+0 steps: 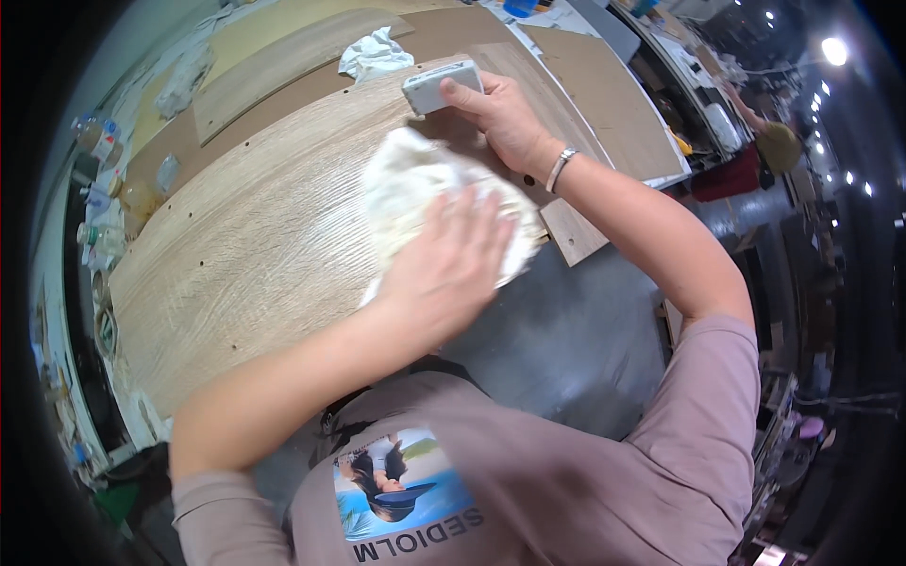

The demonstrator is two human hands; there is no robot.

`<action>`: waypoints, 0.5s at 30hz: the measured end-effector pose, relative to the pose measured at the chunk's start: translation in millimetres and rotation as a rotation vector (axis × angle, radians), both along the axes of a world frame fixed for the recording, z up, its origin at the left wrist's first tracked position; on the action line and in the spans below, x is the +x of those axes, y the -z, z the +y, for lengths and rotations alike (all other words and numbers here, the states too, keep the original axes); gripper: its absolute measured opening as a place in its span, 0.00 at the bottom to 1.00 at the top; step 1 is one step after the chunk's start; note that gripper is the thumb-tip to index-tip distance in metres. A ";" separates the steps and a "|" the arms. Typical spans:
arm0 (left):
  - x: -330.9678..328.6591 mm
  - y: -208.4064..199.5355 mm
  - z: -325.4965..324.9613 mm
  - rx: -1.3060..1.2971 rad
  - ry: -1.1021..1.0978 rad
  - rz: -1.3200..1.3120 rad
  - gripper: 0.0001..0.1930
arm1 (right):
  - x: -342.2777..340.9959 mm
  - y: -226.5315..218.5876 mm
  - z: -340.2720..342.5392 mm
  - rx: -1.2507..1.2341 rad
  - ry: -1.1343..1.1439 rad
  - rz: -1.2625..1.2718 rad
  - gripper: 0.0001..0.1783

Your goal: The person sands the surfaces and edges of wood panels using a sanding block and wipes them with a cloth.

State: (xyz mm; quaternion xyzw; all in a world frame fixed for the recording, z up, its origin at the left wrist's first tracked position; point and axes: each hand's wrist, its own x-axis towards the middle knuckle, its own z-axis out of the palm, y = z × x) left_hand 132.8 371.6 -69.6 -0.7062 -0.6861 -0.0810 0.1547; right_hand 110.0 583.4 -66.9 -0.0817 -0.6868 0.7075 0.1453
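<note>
I have the left hand [458, 250] laid flat on a white cloth [406, 179], its grip open, fingers close together and slightly blurred. The cloth lies bunched on a wood-grain board [274, 236] in the middle of the frame, spreading out beneath the palm toward the board's near edge. My right hand [510, 118], upper centre, has its grip closed around a pale grey block [442, 88], with the thumb on top and the block held beside the board's far edge; whether it touches the board I cannot tell. A bracelet [563, 168] circles that wrist.

Small dark holes dot the board, most of them along its far edge and toward the left of the frame. Beyond it, on the brown surface [189, 170], I see a second board [293, 80] at upper left and a crumpled rag [377, 55] at top centre. Bottles [97, 139] stand along the left side of the frame. A brown panel [604, 99] lies at upper right, and past it I make out another person [778, 147], small and unclear. Grey floor [576, 340] shows below the right forearm, between it and the wearer's shirt [557, 472].
</note>
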 end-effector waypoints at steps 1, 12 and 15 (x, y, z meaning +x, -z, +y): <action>5.7 5.4 26.8 0.054 0.004 0.057 0.27 | 1.0 -1.1 4.2 -0.146 -0.042 -0.065 0.24; -24.9 -22.0 -167.9 0.008 -0.340 -0.188 0.22 | 10.0 5.4 18.3 0.078 -0.002 0.058 0.16; -50.9 -41.8 -211.1 0.214 -0.555 -0.320 0.22 | -2.1 -8.3 4.5 -0.081 -0.010 0.010 0.15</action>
